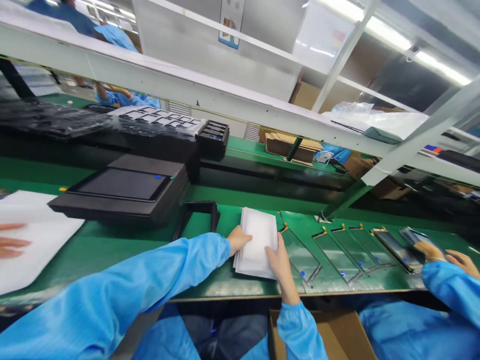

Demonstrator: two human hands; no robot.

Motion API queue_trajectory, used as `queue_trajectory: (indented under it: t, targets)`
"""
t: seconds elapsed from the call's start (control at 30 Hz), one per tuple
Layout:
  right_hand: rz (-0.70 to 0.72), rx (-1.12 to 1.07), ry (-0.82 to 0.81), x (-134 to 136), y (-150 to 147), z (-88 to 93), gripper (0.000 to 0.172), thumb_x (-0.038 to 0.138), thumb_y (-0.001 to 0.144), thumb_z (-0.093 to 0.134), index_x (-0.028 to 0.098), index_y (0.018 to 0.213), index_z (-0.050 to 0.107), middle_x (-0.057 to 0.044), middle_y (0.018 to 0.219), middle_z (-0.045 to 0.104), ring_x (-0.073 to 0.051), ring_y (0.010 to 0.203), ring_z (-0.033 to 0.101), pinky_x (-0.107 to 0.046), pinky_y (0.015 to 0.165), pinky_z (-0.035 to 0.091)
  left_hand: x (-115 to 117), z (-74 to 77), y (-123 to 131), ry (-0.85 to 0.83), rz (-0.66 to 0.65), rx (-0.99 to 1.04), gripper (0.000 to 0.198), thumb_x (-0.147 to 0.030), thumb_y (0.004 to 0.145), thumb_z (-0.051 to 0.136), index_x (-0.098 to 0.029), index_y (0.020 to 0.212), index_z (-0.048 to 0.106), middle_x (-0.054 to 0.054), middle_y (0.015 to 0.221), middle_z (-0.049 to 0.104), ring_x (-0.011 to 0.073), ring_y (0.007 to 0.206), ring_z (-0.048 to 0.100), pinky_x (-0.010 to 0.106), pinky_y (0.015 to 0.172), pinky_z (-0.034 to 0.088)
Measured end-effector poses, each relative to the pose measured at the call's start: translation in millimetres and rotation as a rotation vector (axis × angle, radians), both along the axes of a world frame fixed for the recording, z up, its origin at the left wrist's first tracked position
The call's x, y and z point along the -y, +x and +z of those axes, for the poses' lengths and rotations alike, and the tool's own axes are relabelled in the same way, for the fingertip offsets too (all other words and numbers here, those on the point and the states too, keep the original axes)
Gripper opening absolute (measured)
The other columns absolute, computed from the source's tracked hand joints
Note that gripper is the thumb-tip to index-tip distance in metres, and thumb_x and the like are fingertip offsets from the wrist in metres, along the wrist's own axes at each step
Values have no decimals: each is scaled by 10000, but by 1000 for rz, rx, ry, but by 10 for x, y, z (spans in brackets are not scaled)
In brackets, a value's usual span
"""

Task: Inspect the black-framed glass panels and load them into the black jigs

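A stack of white sheets, perhaps thin packing sleeves, lies near the bench's front edge between my two hands. My left hand grips its left side, fingers closed at the edge. From the right, my right hand holds the stack with the thumb on top and a finger along the side. Just left stands an open black frame. To the right, a thin clear glass panel with a yellow connector lies close to my right hand.
More glass panels lie in a row rightward, ending at a co-worker's hands holding a dark panel. Left is a black block bearing a dark screen. Another person's hand rests over white paper. A cardboard box sits below the edge.
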State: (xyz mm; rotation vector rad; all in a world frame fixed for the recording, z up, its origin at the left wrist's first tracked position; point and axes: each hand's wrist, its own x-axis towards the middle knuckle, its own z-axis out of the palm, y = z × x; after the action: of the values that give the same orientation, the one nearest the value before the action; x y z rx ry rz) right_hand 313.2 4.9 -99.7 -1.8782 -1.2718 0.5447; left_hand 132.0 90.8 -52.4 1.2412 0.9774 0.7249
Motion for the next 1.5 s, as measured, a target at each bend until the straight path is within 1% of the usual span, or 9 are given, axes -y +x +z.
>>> queue_trajectory:
  t: [0.2, 0.33, 0.43, 0.63, 0.8, 0.9, 1.17, 1.3, 1.5]
  targets:
    - [7, -330, 316, -13, -79, 263, 956, 548, 946, 534, 179, 1706, 86, -204, 1664, 426, -338, 1507, 479, -518, 1191, 444, 89, 344, -171, 162, 68, 82, 491, -321, 888, 808, -180, 1329, 644, 139, 1360, 707, 322, 1255, 674, 498, 1086, 541]
    - [43, -443, 464, 66, -177, 437, 847, 614, 998, 455, 196, 1687, 196, -165, 1722, 359, -323, 1596, 338, -516, 1276, 310, 226, 551, -297, 296, 48, 187, 874, -455, 693, 923, -206, 1445, 556, 145, 1415, 694, 381, 1351, 620, 480, 1176, 470]
    - [91, -497, 508, 112, -270, 500, 798, 626, 1003, 480, 199, 1654, 303, -153, 1688, 428, -309, 1592, 350, -493, 1287, 287, 293, 624, -363, 349, 52, 270, 1013, -591, 738, 881, -248, 1575, 425, 139, 1492, 646, 365, 1383, 604, 431, 1179, 467]
    - [126, -592, 606, 106, -259, 705, 815, 748, 918, 501, 165, 1485, 545, -187, 1428, 672, -356, 1347, 622, -478, 1131, 480, 210, 611, -378, 351, 143, 350, 707, -630, 856, 757, -225, 1414, 602, 130, 1407, 710, 359, 1293, 663, 407, 1072, 535]
    - [-7, -628, 685, 34, -254, 922, 339, 508, 941, 631, 197, 971, 764, -124, 1124, 767, -306, 1076, 705, -435, 957, 541, 195, 658, -311, 384, 201, 351, 439, -485, 850, 801, -186, 1170, 767, 139, 1318, 768, 325, 1129, 721, 387, 952, 559]
    - [-77, -624, 733, 24, -307, 1060, 263, 427, 922, 684, 206, 812, 773, -101, 1073, 767, -286, 1050, 692, -424, 941, 525, 194, 751, -292, 404, 271, 350, 277, -421, 852, 797, -188, 1002, 800, 130, 1269, 793, 310, 1104, 720, 370, 917, 549]
    - [32, -574, 696, 17, -229, 1393, 217, 394, 924, 716, 227, 927, 855, -110, 1271, 769, -303, 1201, 680, -451, 1034, 500, 58, 1076, -349, 454, 302, 341, 184, -371, 794, 840, -197, 846, 815, 109, 1254, 807, 282, 1031, 726, 348, 867, 530]
    - [99, -531, 664, -14, -212, 1321, 284, 456, 948, 700, 222, 900, 852, -124, 1244, 789, -321, 1210, 688, -484, 1069, 491, 44, 1057, -339, 436, 306, 324, 205, -384, 834, 816, -189, 892, 832, 109, 1182, 826, 237, 858, 726, 327, 758, 525]
    - [173, -468, 658, 78, -248, 1182, 542, 630, 832, 774, 227, 1193, 802, -135, 1221, 809, -349, 1154, 736, -474, 973, 570, 73, 876, -340, 412, 276, 364, 341, -449, 870, 804, -169, 1063, 802, 112, 1019, 831, 231, 808, 734, 307, 715, 530]
